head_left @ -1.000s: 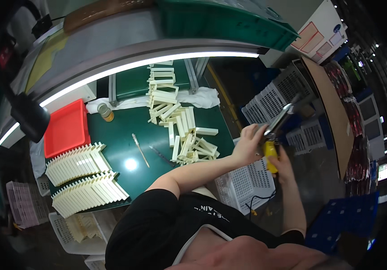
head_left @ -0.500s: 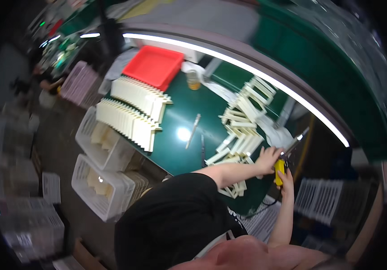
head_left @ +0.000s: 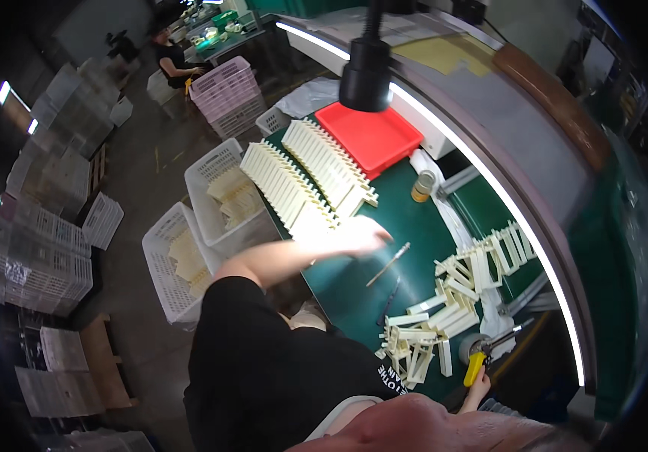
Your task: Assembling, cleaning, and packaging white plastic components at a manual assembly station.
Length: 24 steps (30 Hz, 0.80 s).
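Above the green counter, the person's left hand reaches beside the right ends of two rows of cream pieces; blur and glare hide its grip, so whether it is apart or together cannot be told. Toward the counter's right edge, the right hand has its grip clamped on a yellow-handled tool, just beside a jumbled heap of cream pieces. A thin stick and a dark slim tool lie between left hand and heap. Behind the rows sits a red tray, a small jar near it.
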Each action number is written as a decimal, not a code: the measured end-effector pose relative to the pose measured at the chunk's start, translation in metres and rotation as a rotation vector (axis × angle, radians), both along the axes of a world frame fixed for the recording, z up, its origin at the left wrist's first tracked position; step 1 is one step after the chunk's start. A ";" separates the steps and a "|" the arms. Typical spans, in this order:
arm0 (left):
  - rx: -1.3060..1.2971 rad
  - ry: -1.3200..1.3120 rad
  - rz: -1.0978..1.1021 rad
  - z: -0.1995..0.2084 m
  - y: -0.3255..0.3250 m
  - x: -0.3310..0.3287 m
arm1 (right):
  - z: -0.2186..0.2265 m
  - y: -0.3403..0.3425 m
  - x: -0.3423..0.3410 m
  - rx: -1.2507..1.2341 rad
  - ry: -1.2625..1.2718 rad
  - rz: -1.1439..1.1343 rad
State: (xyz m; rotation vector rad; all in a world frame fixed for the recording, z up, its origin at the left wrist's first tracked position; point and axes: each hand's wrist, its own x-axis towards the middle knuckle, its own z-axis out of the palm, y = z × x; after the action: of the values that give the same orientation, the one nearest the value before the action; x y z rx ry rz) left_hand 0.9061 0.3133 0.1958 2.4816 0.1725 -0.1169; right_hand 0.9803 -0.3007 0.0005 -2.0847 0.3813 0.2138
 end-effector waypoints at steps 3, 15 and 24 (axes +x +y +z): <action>0.043 -0.120 0.636 -0.042 0.199 -0.054 | 0.003 -0.001 0.010 -0.143 -0.023 -0.015; 0.561 0.032 0.955 -0.104 0.494 -0.098 | 0.126 0.125 -0.031 -0.806 0.219 -0.517; 0.504 0.051 0.744 -0.119 0.504 -0.068 | 0.066 0.060 -0.039 -0.557 -0.474 -0.236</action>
State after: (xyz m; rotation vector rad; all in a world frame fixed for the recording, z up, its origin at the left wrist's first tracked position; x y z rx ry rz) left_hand 0.8384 0.8175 0.0765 2.7135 1.2539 0.2040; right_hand 0.9412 -0.2410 0.0668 -2.5093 0.4210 -0.5814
